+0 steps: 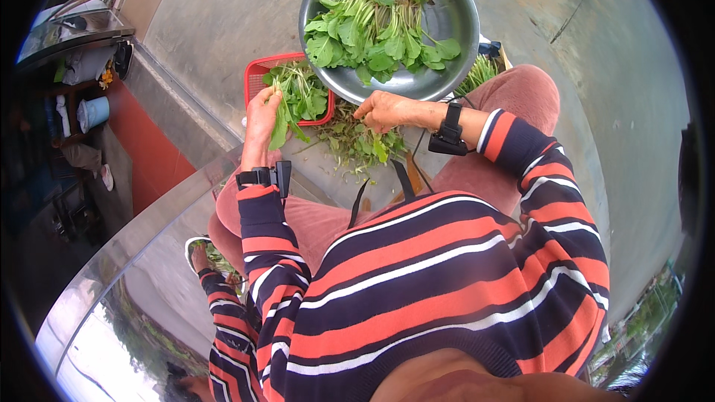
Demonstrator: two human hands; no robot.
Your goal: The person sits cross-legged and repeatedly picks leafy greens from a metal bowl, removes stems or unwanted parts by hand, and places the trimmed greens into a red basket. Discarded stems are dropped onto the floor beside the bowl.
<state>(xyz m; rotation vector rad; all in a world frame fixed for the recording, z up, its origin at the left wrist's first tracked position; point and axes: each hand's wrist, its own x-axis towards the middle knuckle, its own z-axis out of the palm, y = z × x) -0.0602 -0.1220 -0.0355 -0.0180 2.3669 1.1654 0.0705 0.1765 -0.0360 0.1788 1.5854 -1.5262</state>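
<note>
My left hand (pixel 262 114) grips a few leafy green stems (pixel 285 117) at the inner edge of a red plastic basket (pixel 249 86). More leafy greens (pixel 304 89) lie in that basket. Below the near rim of a stainless steel basin (pixel 444 19), my right hand (pixel 384 111) hangs over a heap of leaf and root trimmings (pixel 363 145), its fingers partly curled. Whether anything small is between those fingertips is not visible. A large bunch of greens with roots (pixel 374 33) rests in the basin, leaves towards me and roots away.
Another bunch of greens (pixel 479 73) shows beside my right knee (pixel 528 89). On my left stands a curved, shiny reflective surface (pixel 151 268). Farther left are a light blue bucket (pixel 94 113), a flat brown board (pixel 146 0) and a shoe with a trouser leg (pixel 106 177).
</note>
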